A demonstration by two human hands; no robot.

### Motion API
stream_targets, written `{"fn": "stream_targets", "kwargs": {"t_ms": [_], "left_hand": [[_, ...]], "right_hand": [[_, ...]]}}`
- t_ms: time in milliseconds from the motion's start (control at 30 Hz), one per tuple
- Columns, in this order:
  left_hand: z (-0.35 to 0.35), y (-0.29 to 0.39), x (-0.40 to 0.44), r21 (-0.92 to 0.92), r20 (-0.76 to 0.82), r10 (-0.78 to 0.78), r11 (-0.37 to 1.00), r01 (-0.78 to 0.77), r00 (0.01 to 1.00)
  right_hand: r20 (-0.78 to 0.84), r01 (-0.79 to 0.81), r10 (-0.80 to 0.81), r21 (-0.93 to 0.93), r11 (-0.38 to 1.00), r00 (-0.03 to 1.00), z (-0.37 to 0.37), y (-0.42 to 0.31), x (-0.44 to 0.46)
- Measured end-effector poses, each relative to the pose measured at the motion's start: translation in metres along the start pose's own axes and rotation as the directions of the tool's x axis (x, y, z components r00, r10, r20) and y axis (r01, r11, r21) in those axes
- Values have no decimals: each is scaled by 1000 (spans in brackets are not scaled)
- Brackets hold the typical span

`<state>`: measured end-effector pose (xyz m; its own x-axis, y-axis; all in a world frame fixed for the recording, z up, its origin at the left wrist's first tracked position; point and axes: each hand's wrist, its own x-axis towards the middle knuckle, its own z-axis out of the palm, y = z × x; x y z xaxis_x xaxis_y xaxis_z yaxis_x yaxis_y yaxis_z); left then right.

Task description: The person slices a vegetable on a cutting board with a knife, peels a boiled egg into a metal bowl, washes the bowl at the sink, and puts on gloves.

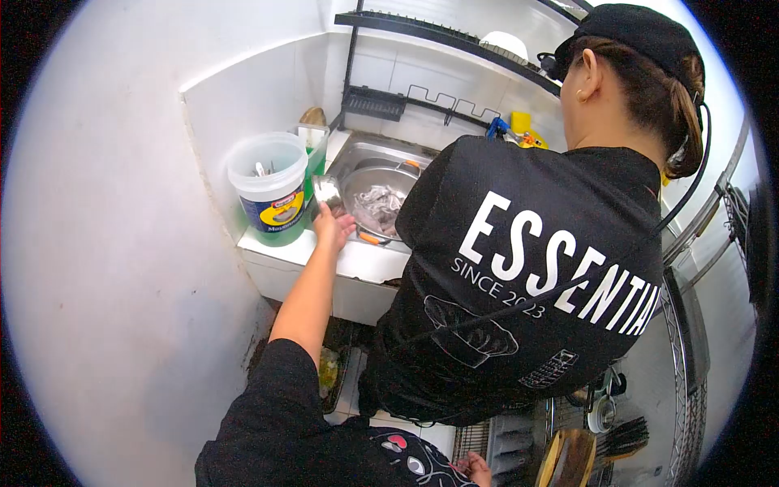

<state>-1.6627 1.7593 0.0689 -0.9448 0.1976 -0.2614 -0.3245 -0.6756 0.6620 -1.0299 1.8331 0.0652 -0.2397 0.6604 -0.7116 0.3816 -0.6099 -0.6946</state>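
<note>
My left hand [334,227] reaches to the counter's edge at the sink, its fingers touching a small metal container [327,191]. Just left of it stands a clear plastic bucket [272,183] with a blue and yellow label, green liquid low inside and some utensils at the top. A metal pan [349,183] with orange handle grips sits in the sink, holding greyish, wet-looking stuff [378,208]. Low in the view, my right hand [475,468] is near my body, partly cut off by the frame edge; what it holds, if anything, cannot be made out.
A co-worker [535,260] in a black shirt and cap stands at the sink, blocking its right side. A black rack [438,32] hangs above. Behind the bucket is a green-filled container [316,154]. Wire shelving [682,365] stands right.
</note>
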Motion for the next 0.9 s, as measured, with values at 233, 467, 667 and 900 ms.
{"fn": "stream_targets", "kwargs": {"t_ms": [233,467,667,900], "left_hand": [[-7,3,2,-61,45,-17,998,20,999],[0,8,-17,373,125,207,897,-239,970],[-60,27,-49,592,743,449,-96,-800,496],[-78,40,-93,774,591,157,-386,-501,791]], "right_hand": [[153,24,-25,12,1000,988,-21,22,27],[159,74,-84,68,995,984,-33,60,71],[69,94,-97,48,994,993,-16,63,67],[38,66,-67,23,998,997,-5,65,59]]}}
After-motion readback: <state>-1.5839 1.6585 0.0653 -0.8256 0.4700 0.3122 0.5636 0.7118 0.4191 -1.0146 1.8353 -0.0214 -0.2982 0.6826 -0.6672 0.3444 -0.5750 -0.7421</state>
